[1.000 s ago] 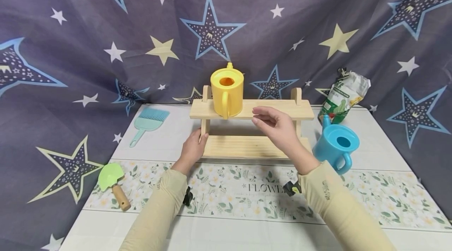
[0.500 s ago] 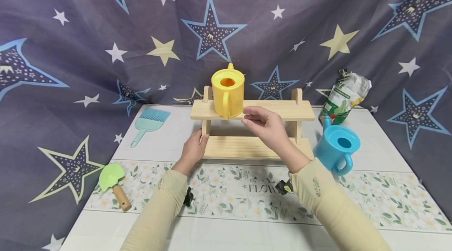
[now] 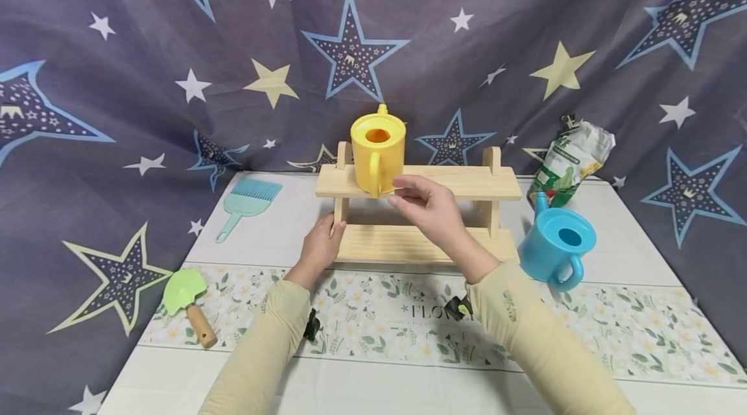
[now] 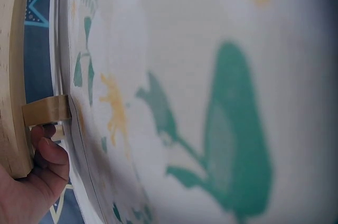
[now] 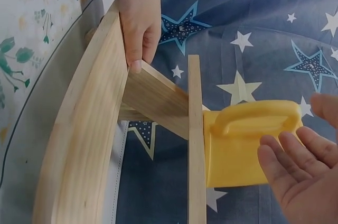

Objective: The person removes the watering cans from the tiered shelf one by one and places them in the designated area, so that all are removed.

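Observation:
A yellow watering can [image 3: 378, 152] stands upright on the upper board of a two-tier wooden shelf [image 3: 461, 181], its handle toward me. My right hand [image 3: 428, 207] is just right of the can's base, with loosely bent fingers and nothing between them. In the right wrist view those fingers [image 5: 288, 163] lie in front of the yellow can; whether they touch it I cannot tell. My left hand [image 3: 321, 246] grips the shelf at its lower left end. In the left wrist view its thumb [image 4: 53, 152] and fingers curl at the wooden upright [image 4: 47, 110].
A blue watering can [image 3: 557, 243] stands right of the shelf, before a clipped green-and-white bag [image 3: 569, 162]. At the left lie a teal brush-like tool [image 3: 248, 201] and a green hand trowel [image 3: 189, 305]. A starry curtain [image 3: 233, 65] hangs behind the table.
My right hand has moved left along the front of the shelf toward the yellow watering can. The left hand keeps its grip on the shelf.

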### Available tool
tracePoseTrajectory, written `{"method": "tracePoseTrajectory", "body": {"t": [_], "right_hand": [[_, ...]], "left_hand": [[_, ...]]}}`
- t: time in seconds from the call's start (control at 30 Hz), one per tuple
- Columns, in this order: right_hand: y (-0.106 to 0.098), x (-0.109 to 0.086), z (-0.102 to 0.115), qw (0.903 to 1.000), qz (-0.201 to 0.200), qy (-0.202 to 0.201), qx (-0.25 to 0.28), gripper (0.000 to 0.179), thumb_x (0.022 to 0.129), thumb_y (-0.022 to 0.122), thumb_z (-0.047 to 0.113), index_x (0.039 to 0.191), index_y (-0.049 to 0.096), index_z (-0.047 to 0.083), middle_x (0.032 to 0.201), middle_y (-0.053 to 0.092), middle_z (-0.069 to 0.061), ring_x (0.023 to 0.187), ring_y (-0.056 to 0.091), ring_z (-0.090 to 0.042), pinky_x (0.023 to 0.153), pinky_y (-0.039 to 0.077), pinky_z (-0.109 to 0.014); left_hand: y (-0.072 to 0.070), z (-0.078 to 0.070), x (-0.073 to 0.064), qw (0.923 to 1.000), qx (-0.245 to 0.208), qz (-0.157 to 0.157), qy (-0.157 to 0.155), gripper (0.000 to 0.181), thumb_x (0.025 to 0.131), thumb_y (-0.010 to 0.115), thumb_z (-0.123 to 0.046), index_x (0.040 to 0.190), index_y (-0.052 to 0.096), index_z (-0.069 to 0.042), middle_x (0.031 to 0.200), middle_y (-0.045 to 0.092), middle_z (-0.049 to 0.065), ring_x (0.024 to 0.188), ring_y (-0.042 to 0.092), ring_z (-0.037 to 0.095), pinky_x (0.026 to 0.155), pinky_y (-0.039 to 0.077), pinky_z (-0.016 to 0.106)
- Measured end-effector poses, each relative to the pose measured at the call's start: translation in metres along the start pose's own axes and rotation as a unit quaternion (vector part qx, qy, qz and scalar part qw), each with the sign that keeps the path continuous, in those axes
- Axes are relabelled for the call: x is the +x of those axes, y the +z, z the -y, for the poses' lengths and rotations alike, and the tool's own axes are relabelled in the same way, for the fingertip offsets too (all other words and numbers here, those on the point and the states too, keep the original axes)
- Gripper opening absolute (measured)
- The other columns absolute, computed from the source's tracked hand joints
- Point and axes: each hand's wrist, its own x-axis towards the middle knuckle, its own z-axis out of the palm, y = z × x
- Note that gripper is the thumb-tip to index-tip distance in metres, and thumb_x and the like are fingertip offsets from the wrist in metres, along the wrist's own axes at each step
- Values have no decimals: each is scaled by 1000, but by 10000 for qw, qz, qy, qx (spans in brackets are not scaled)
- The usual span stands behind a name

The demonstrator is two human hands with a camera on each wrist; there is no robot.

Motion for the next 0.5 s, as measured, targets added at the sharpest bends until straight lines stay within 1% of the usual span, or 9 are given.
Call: {"method": "tracePoseTrajectory", "body": {"t": [0.1,0.2,0.3,0.37,0.43,0.5], "right_hand": [[5,1,1,10000,-39,65,-14,36,87,75,8,119,64,-5,116,66,-23,104,65,-30,90,54,-36],[11,2,5,9999,-100,62,2,36,87,74,4,119,63,-9,116,64,-27,105,64,-36,92,53,-42],[15,-1,18,9998,-178,12,-31,35,87,72,0,118,62,-13,116,63,-30,106,63,-41,93,51,-46],[18,-3,26,9997,-228,-30,-123,34,87,71,-1,117,61,-14,116,63,-30,106,62,-42,93,51,-47],[20,-1,20,9994,-282,-31,-218,33,87,72,2,117,64,-10,115,65,-25,104,64,-37,92,53,-43],[22,2,9,9990,-318,-20,-299,32,87,73,6,116,65,-5,114,67,-21,103,65,-32,91,54,-39]], "left_hand": [[0,1,0,10000,-18,-7,5,50,105,42,-36,144,43,-5,140,49,17,129,48,35,107,38,51],[0,1,0,10000,-28,-7,20,49,105,42,-35,144,44,-5,139,49,17,128,49,35,107,38,51],[0,1,0,10000,-22,-13,32,48,105,42,-35,143,45,-5,138,50,17,126,50,34,106,39,50],[0,1,0,10000,-32,-13,38,48,105,42,-35,142,45,-5,137,51,17,125,51,35,106,40,51],[0,2,1,10000,-21,-15,34,48,105,41,-35,142,45,-5,136,51,17,125,51,35,105,40,51],[0,1,1,10000,-11,-7,29,48,105,41,-35,142,45,-5,136,51,17,125,51,35,105,40,51]]}}
